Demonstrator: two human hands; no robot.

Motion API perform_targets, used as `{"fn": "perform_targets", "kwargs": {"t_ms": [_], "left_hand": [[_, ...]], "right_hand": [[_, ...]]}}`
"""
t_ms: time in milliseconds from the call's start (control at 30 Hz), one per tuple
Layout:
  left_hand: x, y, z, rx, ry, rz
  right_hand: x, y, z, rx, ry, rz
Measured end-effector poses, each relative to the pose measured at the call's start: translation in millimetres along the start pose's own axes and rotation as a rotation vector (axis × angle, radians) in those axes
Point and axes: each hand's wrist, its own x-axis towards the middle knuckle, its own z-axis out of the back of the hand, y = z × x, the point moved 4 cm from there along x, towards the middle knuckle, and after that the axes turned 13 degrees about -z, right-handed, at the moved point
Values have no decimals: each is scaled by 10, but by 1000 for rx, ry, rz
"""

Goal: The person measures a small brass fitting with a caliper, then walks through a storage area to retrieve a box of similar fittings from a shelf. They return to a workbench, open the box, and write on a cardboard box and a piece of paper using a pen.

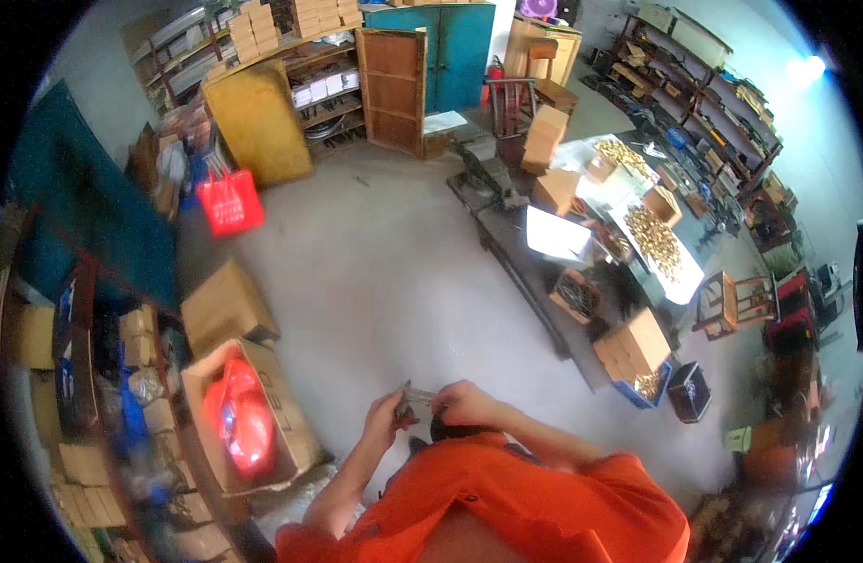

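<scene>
In front of my orange shirt [488, 488], both hands are raised close together at the lower middle of the view. Between them is a slim silvery metal tool [420, 397], shaped like a caliper, too small to make out fully. My left hand [385, 417] is closed round its left end, where a short prong sticks up. The fingers of my right hand [464, 403] are closed at its right end and cover that part. A dark thing [452, 430] shows just below my right hand; I cannot tell what it is.
To my left stands an open cardboard box [295, 422] with red plastic inside. On the right, a dark workbench [535, 305] bears piles of brass-coloured parts [655, 239] and cartons. A blue crate [641, 396] and a black bin [689, 392] stand by its near end. Cabinets [455, 56] line the back.
</scene>
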Motion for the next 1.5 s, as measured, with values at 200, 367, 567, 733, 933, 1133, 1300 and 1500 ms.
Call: {"fn": "perform_targets", "kwargs": {"t_ms": [200,367,567,733,933,1133,1300,1500], "left_hand": [[1345,-558,427,-165,-152,20],[2216,-1378,648,-289,-310,-16],[3136,-2324,882,-429,-446,-113],[3973,-2787,1323,-497,-336,-140],[5397,-3735,1861,-366,-324,-32],[6674,-4725,2106,-262,-299,45],[7544,-5175,2326,-277,-227,46],[8506,-5782,2562,-133,-265,-117]], "right_hand": [[1345,107,826,161,110,-123],[2558,367,1363,81,221,-51],[3741,699,2179,28,229,-32],[4672,778,2493,150,309,-139],[5760,1255,3099,68,151,-219],[6766,1263,3534,321,56,-175],[7651,1338,3919,435,110,-247],[8803,1805,4770,356,121,-237]]}}
